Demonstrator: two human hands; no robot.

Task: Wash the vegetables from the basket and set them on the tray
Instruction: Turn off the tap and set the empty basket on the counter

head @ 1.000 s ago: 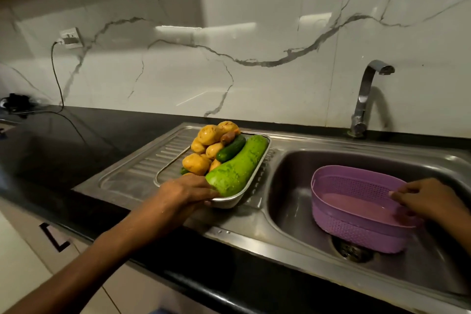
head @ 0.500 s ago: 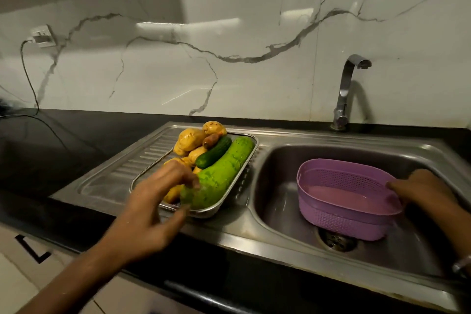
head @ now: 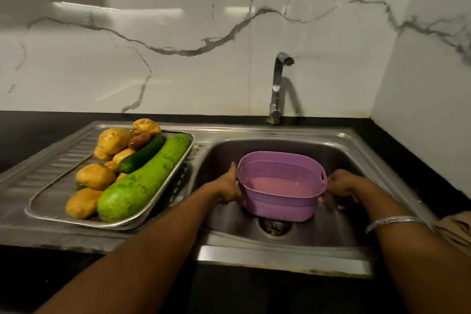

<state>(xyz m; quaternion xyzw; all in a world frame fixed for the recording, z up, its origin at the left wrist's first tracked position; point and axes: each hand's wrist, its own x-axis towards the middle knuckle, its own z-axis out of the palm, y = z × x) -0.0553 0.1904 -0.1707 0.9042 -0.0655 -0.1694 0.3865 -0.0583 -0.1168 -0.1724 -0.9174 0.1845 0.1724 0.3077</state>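
Both hands grip the purple basket (head: 281, 186) at centre frame, left hand (head: 228, 190) and right hand (head: 340, 187) clasping opposite ends, probably to level its water above the sink (head: 356, 160); vegetables (head: 132, 173) fill the tray (head: 48, 201) lower left.

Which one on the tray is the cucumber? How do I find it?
Look left of the sink basin to the steel tray on the draining board. The cucumber lies slanted in the middle, between the yellow potatoes and the big pale-green gourd. It is the only dark green, slim one.
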